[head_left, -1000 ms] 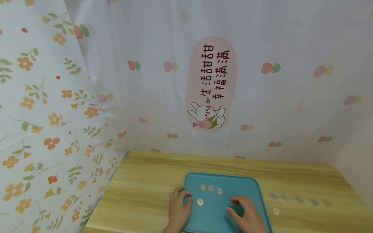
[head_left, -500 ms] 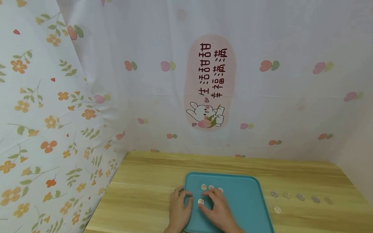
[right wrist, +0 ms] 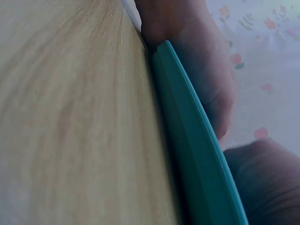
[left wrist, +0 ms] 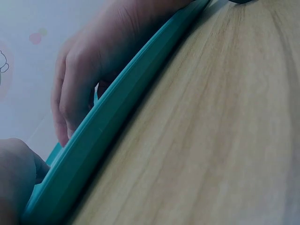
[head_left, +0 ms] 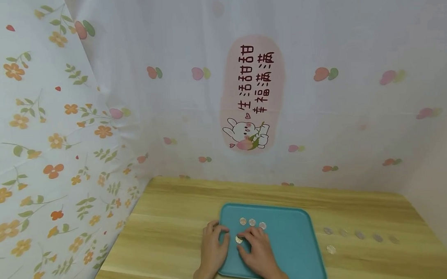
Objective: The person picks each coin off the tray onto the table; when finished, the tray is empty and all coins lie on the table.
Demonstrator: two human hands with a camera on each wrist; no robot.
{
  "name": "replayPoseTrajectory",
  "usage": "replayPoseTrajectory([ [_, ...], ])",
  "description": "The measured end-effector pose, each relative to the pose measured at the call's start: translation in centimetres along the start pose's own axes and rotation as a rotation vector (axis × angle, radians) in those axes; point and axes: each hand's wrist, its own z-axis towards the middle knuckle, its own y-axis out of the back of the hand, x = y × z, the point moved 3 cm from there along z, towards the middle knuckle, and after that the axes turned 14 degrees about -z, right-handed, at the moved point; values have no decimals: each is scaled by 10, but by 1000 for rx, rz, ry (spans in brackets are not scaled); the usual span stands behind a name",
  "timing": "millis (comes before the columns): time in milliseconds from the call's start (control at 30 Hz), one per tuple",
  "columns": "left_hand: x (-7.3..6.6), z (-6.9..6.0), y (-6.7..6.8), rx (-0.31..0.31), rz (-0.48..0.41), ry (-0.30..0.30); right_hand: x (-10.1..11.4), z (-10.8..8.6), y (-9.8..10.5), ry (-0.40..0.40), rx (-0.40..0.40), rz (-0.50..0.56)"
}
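One coin (head_left: 239,239) lies flat on the teal tray (head_left: 293,239) at your right hand (head_left: 259,251), its thumb and fingers curved apart, gripping nothing; expect it light, stiff and slick, so pinch its rim while your relaxed, empty left hand (head_left: 213,247) lies at the tray's left edge.

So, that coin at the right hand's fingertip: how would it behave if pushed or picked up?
Lying flat on the smooth-looking tray, the coin would probably slide rather than roll. Looking thin, it may be awkward to pinch up. Its metallic look suggests it's stiff and unlikely to break.
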Motion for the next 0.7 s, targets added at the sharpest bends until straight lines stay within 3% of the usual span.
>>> replayPoseTrajectory([
  [233, -1, 2, 0, 10, 11, 22, 0, 2, 2, -19, -1, 8],
  [433, -2, -1, 1, 7, 11, 18, 2, 0, 2, -20, 14, -47],
  [700, 0, -1, 0, -15, 30, -13, 0, 6, 1, -55, 111, -12],
])
